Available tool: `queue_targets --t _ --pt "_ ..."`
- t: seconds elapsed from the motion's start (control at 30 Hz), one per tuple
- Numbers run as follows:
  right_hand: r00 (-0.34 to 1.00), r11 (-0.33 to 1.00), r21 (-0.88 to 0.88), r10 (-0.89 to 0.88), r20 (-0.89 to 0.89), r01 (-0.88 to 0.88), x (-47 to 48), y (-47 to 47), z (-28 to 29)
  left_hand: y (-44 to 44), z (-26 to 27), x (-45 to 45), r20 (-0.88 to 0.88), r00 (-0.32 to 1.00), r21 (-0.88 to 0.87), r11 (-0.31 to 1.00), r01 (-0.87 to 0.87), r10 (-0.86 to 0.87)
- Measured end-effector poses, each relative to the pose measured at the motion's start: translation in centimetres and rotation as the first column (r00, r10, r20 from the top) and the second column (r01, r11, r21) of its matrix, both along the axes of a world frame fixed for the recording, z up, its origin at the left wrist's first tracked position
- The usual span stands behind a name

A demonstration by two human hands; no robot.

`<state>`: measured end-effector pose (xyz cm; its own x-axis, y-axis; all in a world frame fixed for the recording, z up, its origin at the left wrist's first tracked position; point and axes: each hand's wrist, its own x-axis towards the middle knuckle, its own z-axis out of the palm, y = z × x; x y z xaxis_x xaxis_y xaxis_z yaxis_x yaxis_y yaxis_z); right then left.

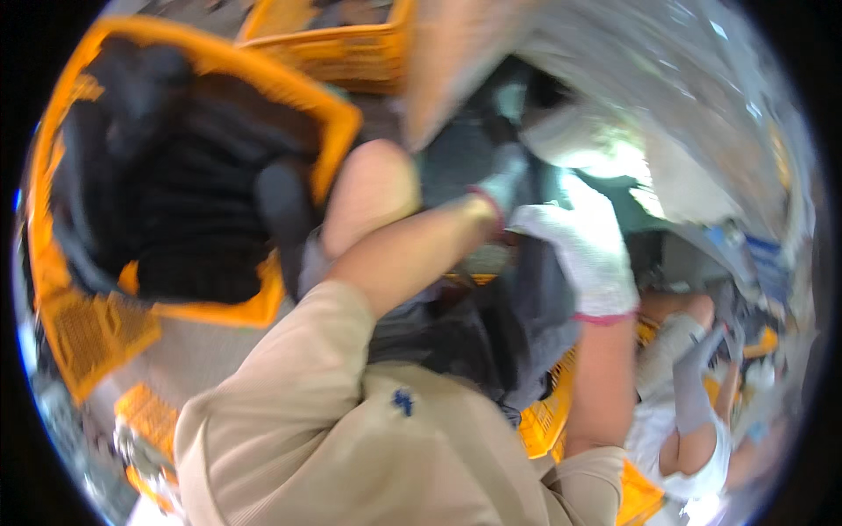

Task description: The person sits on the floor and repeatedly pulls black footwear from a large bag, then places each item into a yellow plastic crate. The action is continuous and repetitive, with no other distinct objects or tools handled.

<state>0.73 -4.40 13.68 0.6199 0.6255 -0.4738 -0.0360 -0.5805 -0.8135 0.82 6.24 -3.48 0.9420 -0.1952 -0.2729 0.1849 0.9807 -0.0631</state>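
Observation:
My left hand [506, 174], in a pale knit glove with a red cuff, reaches forward over a dark grey surface [454, 154]. Blur hides its fingers and whatever they may hold. To its right is my right hand [595, 253], in a white knit glove, its thumb side turned left. Strong light washes out its fingertips, beside a pale rounded object [579, 141] whose kind is unclear. Dark cloth [460, 322] covers my lap below both hands. Left of my bare knee stands an orange plastic crate [342, 125] holding black items [197, 177], seemingly cloth.
Another orange crate [329, 56] stands ahead. A blurred tan panel [454, 59] juts in from the top, and pale sheeting [704, 98] hangs at right. Lower right, a person in white [684, 440] sits close by, with an orange crate [549, 411] between us.

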Motion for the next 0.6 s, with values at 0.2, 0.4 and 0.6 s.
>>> queue_targets --t 0.2,0.4,0.6 --pt "0.911 0.976 -0.12 -0.119 0.394 0.179 -6.2 -12.6 -0.6 2.4 7.5 -12.9 0.17 0.939 0.967 0.135 -0.218 0.298" --pt "0.795 0.729 -0.643 0.238 0.558 0.233 -9.0 -29.1 -7.7 12.3 2.3 -25.4 -0.207 0.571 0.528 -0.401 0.749 0.794" --pt "0.92 0.99 -0.107 -0.044 0.39 0.093 -11.2 -15.2 -5.6 14.2 8.9 -28.4 0.367 0.596 0.783 -0.583 0.217 0.714"
